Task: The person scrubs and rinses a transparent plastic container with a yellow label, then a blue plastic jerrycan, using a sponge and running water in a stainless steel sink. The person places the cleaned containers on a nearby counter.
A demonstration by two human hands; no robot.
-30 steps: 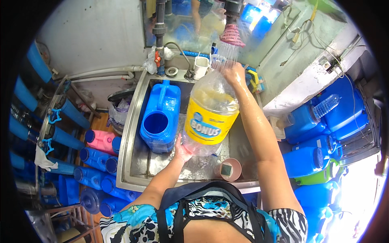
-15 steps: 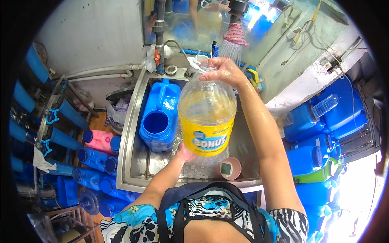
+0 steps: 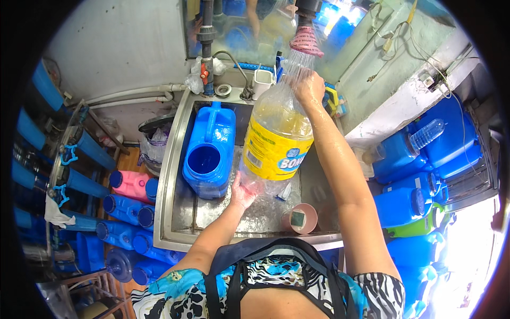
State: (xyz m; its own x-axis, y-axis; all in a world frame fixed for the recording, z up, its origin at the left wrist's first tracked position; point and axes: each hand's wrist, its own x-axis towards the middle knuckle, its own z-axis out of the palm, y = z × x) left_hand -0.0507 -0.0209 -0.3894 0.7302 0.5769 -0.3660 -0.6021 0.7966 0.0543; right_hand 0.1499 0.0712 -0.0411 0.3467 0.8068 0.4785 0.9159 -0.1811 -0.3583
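I have the right hand (image 3: pixel 309 86) gripping the yellow-labelled bottle (image 3: pixel 277 143) at its neck and the left hand (image 3: pixel 244 193) cupping its base, seemingly to steady it under the spray head (image 3: pixel 306 42), over the sink (image 3: pixel 166 212), nearer its right edge.

At left, a pink jug (image 3: pixel 133 184) beside blue jugs (image 3: pixel 126 208); at right, apparently a green container (image 3: pixel 417 229).

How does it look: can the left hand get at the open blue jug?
Probably yes: the jug stands just beside the left hand, nothing between them, though that hand seems to steady the bottle.
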